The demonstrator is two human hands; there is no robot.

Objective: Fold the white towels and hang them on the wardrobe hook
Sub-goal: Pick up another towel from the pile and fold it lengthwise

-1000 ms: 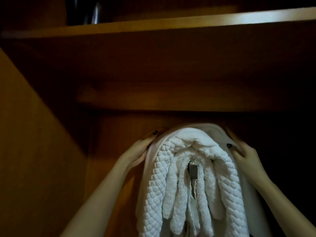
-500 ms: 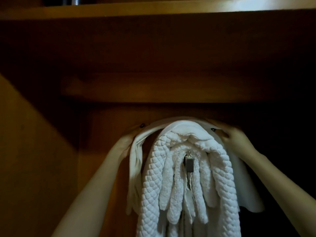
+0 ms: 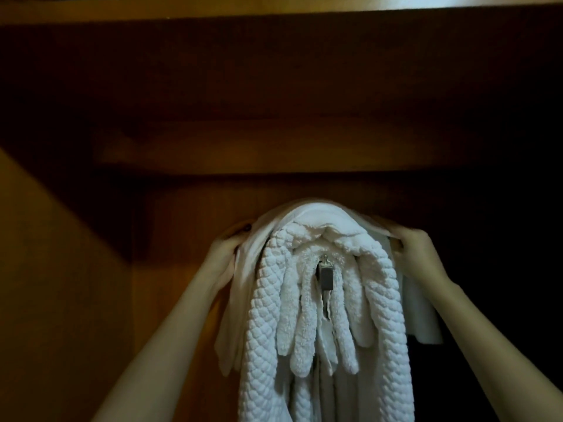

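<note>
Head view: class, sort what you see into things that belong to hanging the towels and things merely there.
Belong to the job:
smooth towel, gripped by left hand and right hand
quilted towel
fluffy towels
metal hook

Merely there:
wooden shelf
wardrobe side panel

Both arms are bare from the wrists back to the picture's lower edge. The left hand (image 3: 225,251) and right hand (image 3: 416,249) wear nothing. One fingernail (image 3: 246,228) atop the left hand carries dark, near-black polish.
</note>
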